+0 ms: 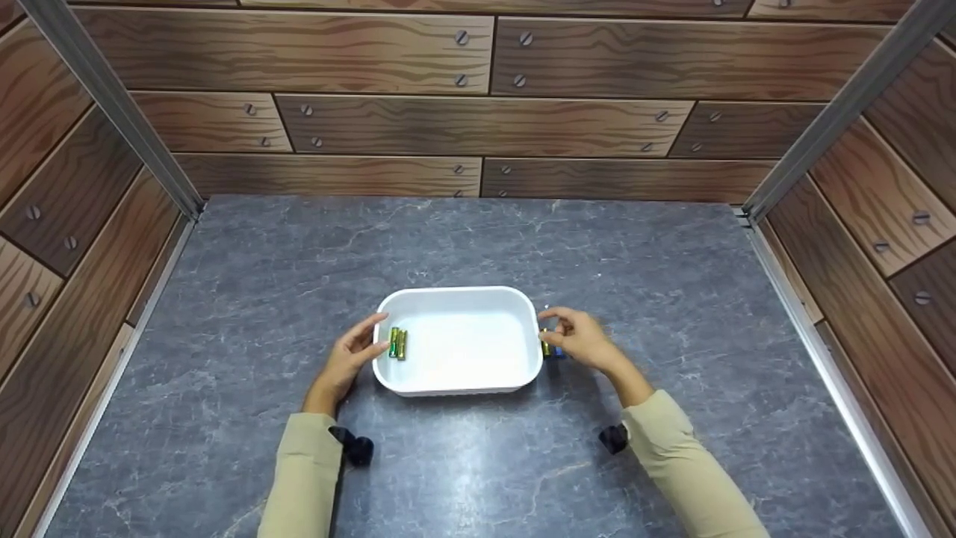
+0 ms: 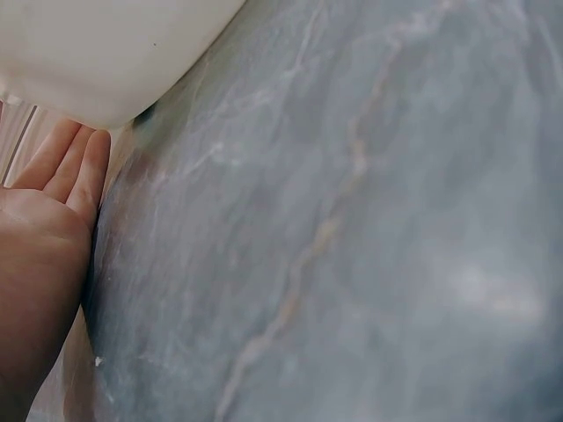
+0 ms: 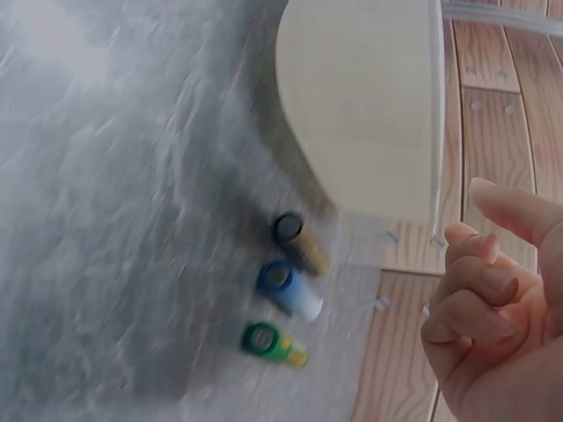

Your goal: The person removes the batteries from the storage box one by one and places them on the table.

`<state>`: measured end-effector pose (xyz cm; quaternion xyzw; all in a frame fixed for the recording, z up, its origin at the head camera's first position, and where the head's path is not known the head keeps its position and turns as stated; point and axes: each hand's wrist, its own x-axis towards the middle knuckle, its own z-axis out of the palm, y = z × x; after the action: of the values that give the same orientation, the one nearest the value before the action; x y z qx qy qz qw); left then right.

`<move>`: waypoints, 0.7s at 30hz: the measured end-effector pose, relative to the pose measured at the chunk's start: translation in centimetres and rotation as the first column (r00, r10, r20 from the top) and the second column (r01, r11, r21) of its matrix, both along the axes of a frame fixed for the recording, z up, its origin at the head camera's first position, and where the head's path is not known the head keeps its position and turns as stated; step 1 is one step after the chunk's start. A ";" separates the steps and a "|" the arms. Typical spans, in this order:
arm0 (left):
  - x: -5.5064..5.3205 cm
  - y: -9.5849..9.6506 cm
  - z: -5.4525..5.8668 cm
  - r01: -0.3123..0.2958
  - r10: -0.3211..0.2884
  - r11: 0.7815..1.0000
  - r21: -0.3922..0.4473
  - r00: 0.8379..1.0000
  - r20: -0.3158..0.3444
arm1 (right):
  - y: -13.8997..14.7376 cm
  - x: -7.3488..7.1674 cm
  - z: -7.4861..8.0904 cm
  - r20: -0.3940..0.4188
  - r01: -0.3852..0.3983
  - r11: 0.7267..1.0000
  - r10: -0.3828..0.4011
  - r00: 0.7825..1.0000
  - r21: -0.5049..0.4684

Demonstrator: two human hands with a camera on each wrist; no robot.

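At the left of the white tray (image 1: 470, 347), by 2 batteries (image 1: 402, 345) inside, I see the left hand (image 1: 351, 360) released. Opposite, the right hand (image 1: 586, 344), also released, hangs near 3 batteries (image 3: 299, 296) outside.

Tray (image 1: 470, 347) in all views, wrists' seemingly nearest

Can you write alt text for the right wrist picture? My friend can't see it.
A black-and-gold battery, a blue-and-white battery and a green-and-yellow battery sit in a row near a white tub on a grey marbled tabletop. At lower right, the right hand curls its fingers, holding nothing visible, before a wood-patterned wall.
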<state>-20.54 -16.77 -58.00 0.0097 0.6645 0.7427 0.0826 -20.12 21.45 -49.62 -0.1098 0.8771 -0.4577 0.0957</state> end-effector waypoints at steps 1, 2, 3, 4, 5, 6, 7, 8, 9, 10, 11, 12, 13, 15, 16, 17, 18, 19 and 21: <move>0.0 0.0 0.0 0.001 -0.001 1.000 -0.005 1.000 0.002 | -0.4 -0.1 0.1 0.006 -0.001 1.000 0.001 1.000 0.005; 0.0 0.0 0.0 0.003 -0.003 1.000 -0.010 1.000 0.002 | -0.7 -0.1 0.2 0.008 -0.006 1.000 0.006 1.000 0.008; 0.0 0.0 0.0 0.005 -0.005 1.000 -0.011 1.000 0.003 | -1.0 -0.1 0.3 0.008 -0.011 1.000 0.011 1.000 0.017; 0.0 0.0 0.0 0.005 -0.005 1.000 -0.007 1.000 0.005 | -1.4 -0.1 0.4 0.009 -0.013 1.000 0.012 1.000 0.023; 0.0 0.0 0.0 0.007 -0.007 1.000 -0.010 1.000 0.003 | -1.7 -0.1 0.4 0.005 -0.019 0.999 0.019 1.000 0.027; 0.0 0.0 0.0 0.008 -0.008 1.000 -0.010 1.000 0.002 | -2.0 -0.1 0.5 0.004 -0.026 0.999 0.026 1.000 0.029; 0.0 0.0 0.0 0.010 -0.010 1.000 -0.010 1.000 0.001 | -2.2 -0.1 0.5 -0.001 -0.034 0.999 0.034 0.999 0.030; 0.0 -0.1 0.0 0.009 -0.009 1.000 -0.007 1.000 0.000 | -2.5 0.0 0.6 -0.007 -0.043 0.999 0.043 0.999 0.032; 0.0 -0.1 0.0 0.011 -0.011 1.000 -0.008 1.000 -0.001 | -2.8 0.0 0.6 -0.014 -0.052 0.998 0.052 0.999 0.035; 0.0 -0.1 0.1 0.013 -0.013 1.000 -0.009 1.000 -0.001 | -3.0 0.0 0.6 -0.017 -0.059 0.998 0.060 0.998 0.034; 0.1 -0.1 0.1 0.016 -0.016 1.000 -0.009 1.000 -0.001 | -3.2 0.1 0.6 -0.023 -0.069 0.997 0.070 0.997 0.036; 0.1 -0.1 0.1 0.018 -0.018 1.000 -0.004 1.000 -0.001 | -3.4 0.1 0.7 -0.027 -0.078 0.996 0.079 0.996 0.038; 0.1 -0.1 0.1 0.020 -0.020 1.000 -0.003 1.000 -0.002 | -3.6 0.1 0.7 -0.028 -0.086 0.995 0.087 0.996 0.042; 0.1 0.0 0.2 0.022 -0.022 1.000 0.004 1.000 0.004 | -4.0 0.2 0.7 -0.040 -0.096 0.994 0.098 0.994 0.052; 0.1 0.0 0.2 0.022 -0.022 1.000 0.010 1.000 0.005 | -4.3 0.2 0.7 -0.049 -0.098 0.994 0.101 0.994 0.057; 0.1 0.0 0.2 0.021 -0.021 1.000 0.009 1.000 0.004 | -4.4 0.2 0.7 -0.056 -0.099 0.993 0.102 0.993 0.065; 0.1 0.0 0.1 0.021 -0.021 1.000 0.009 1.000 0.004 | -4.6 0.2 0.7 -0.061 -0.099 0.993 0.104 0.993 0.071; 0.1 -0.1 0.1 0.019 -0.019 1.000 0.011 1.000 0.005 | -4.8 0.2 0.7 -0.068 -0.100 0.992 0.105 0.992 0.076; 0.0 -0.1 0.1 0.017 -0.018 1.000 0.010 1.000 0.004 | -5.2 0.2 0.7 -0.080 -0.101 0.991 0.108 0.991 0.084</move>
<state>-20.50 -16.84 -57.93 0.0143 0.6603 0.7454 0.0906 -19.91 16.27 -48.92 -0.1709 0.8910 -0.4116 0.0868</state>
